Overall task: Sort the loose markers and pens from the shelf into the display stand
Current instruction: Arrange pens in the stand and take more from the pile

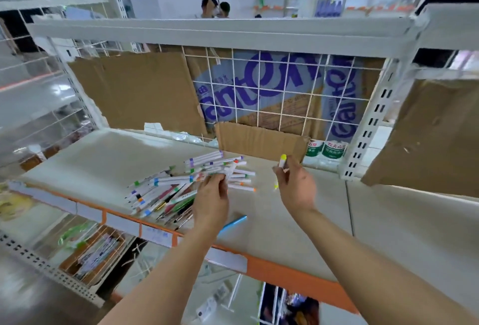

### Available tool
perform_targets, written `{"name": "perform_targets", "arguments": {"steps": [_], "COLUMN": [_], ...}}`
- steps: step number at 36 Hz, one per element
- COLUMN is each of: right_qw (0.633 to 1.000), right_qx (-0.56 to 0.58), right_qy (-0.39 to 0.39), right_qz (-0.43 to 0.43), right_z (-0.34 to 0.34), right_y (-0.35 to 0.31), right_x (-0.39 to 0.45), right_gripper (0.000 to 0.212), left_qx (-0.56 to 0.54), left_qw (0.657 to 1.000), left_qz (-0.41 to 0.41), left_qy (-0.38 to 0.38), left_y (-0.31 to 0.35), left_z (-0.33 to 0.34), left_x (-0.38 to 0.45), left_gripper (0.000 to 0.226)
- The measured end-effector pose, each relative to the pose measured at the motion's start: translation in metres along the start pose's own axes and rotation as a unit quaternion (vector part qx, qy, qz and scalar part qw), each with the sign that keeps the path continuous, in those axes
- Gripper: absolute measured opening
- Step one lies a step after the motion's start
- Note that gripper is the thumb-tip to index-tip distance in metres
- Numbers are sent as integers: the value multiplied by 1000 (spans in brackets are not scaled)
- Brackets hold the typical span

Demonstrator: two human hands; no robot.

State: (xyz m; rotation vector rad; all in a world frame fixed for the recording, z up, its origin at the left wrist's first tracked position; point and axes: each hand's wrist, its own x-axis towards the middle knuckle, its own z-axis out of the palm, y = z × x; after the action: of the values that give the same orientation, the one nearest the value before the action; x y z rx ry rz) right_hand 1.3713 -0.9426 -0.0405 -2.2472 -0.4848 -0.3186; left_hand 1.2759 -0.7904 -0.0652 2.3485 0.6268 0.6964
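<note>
Over on the far left we've got a lower shelf level with a cardboard tray (96, 254) of packaged stuff, too blurry to read. Moving in, the white shelf (103, 158) with the orange front strip (285, 275) holds the main pile of markers and pens (166, 192), a messy heap near the front edge, white barrels with coloured bands and caps pointing every which way, plus some darker, thinner pens at the bottom of the heap.

Next up is our left hand (211, 199), reaching in over the right side of that pile. Its fingers are curled and pinching a fan of white markers (233, 171) that splays out toward the right, tips in orange, purple and green. Just below that wrist a lone blue pen (233, 223) lies flat on the shelf, apart from the heap.

Then our right hand (295, 184), held up off the shelf, gripping a single yellow-capped marker (282, 161) roughly upright, yellow cap poking out on top, another bit of yellow showing below the fingers.

Behind both hands a folded cardboard flap (261, 143) stands against the wire grid back panel (285, 91), with blue-printed cardboard behind the grid. Far right, another cardboard sheet (425, 138) hangs at the next bay. We can't see any display stand from here.
</note>
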Motion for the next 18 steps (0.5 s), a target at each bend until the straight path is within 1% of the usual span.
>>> {"name": "perform_targets", "arguments": {"steps": [5,7,8,10,13,16,18], "right_qw": [998,996,995,991,986,979,973], "right_qx": [-30,-53,-65,-87,-100,-97,-107], "right_qy": [33,42,45,53,64,82,96], "right_qz": [39,54,66,90,118,157,181], "right_z": [-18,-27,-31,-43,-63,-86,-102], "right_y": [13,21,25,33,43,51,59], "right_x": [-19,-26,-29,-36,-50,-65,-75], "right_gripper": [24,34,35,29,31,20,20], "left_qx": [-11,-21,-29,-46,-73,-93,-106], "left_qw": [999,997,996,993,987,980,975], "left_qz": [41,53,59,74,94,121,133], "left_qy": [-31,-52,-61,-79,-108,-128,-144], "left_y": [9,14,17,26,42,61,75], "left_z": [12,18,21,27,39,51,60], "left_x": [2,0,-2,-4,-10,-18,-26], "left_gripper": [16,16,15,12,10,10,10]}}
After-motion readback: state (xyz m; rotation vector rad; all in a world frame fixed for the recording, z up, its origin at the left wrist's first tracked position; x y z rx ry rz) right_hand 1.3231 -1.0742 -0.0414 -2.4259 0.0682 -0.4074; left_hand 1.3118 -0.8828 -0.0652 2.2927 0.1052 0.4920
